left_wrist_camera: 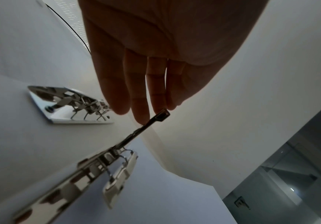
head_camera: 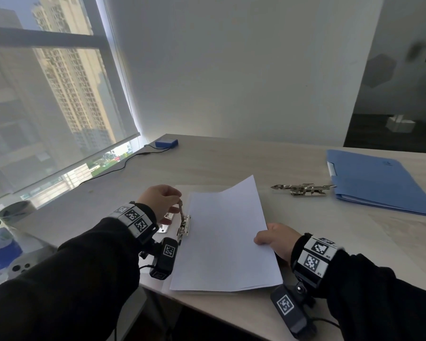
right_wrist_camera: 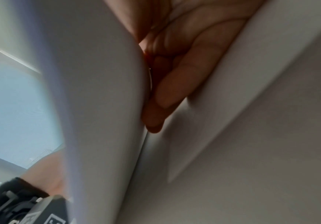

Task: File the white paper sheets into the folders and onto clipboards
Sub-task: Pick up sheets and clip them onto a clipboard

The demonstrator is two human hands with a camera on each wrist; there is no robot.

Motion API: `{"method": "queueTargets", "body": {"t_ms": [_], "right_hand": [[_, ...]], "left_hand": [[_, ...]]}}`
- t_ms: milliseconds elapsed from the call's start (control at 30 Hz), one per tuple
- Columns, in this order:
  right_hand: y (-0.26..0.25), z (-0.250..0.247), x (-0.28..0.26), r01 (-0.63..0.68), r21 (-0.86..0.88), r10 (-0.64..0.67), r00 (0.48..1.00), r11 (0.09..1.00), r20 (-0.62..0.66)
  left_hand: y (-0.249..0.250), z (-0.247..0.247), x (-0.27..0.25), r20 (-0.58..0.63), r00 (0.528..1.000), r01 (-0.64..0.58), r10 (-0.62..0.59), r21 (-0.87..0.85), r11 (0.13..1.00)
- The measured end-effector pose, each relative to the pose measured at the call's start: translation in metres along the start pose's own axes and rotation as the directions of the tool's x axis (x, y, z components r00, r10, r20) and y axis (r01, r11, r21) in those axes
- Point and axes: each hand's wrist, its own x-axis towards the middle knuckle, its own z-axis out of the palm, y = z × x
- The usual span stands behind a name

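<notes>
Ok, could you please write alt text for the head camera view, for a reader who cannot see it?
A person's left hand pinches the raised metal clip lever while the right hand holds white paper sheets on a light table. A blue folder lies at the far right.
</notes>
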Motion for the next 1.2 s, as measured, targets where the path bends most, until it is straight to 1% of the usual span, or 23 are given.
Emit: {"method": "queueTargets", "body": {"t_ms": [167, 267, 367, 467, 567, 667, 767, 967, 1033, 1100, 1200], "right_hand": [[0.0, 0.001, 0.0, 0.006, 0.018, -0.007, 1.0, 1.0, 0.013], [0.001, 0.002, 0.001, 0.013, 0.011, -0.013, 1.0, 1.0, -0.005], [0.003, 0.001, 0.002, 0.016, 0.012, -0.016, 1.0, 1.0, -0.016], [0.005, 0.0, 0.005, 0.024, -0.003, -0.024, 0.999, 1.0, -0.029], [0.005, 0.0, 0.005, 0.033, -0.016, -0.033, 0.999, 0.999, -0.001], [0.006, -0.001, 0.005, 0.036, -0.008, -0.035, 0.999, 0.999, 0.01], [0.006, -0.001, 0.007, 0.036, -0.027, -0.036, 0.999, 0.999, 0.017], [0.007, -0.001, 0.007, 0.05, -0.018, -0.05, 0.999, 0.999, 0.021], [0.008, -0.001, 0.008, 0.053, -0.02, -0.052, 0.998, 0.998, 0.019], [0.008, -0.001, 0.007, 0.051, -0.005, -0.05, 0.999, 0.999, 0.019], [0.007, -0.001, 0.005, 0.055, 0.016, -0.055, 0.998, 0.998, 0.016]], "left_hand": [[-0.015, -0.004, -0.005, 0.036, 0.999, 0.039, -0.037, -0.043, 0.998], [-0.021, -0.007, -0.007, 0.136, 0.984, 0.126, -0.113, -0.088, 0.988], [-0.024, -0.01, -0.009, 0.222, 0.959, 0.188, -0.179, -0.022, 0.982], [-0.022, -0.013, -0.009, 0.249, 0.938, 0.229, -0.24, 0.069, 0.971], [-0.021, -0.012, -0.01, 0.273, 0.915, 0.243, -0.297, 0.214, 0.946], [-0.021, -0.003, -0.013, 0.273, 0.904, 0.222, -0.328, 0.357, 0.907], [-0.022, 0.004, -0.011, 0.251, 0.904, 0.212, -0.346, 0.44, 0.872], [-0.024, 0.014, -0.008, 0.21, 0.929, 0.138, -0.304, 0.566, 0.813], [-0.025, 0.014, -0.007, 0.216, 0.929, 0.13, -0.301, 0.57, 0.811], [-0.026, 0.011, -0.007, 0.226, 0.925, 0.142, -0.306, 0.541, 0.829], [-0.03, 0.006, -0.01, 0.175, 0.944, 0.166, -0.278, 0.477, 0.863]]}}
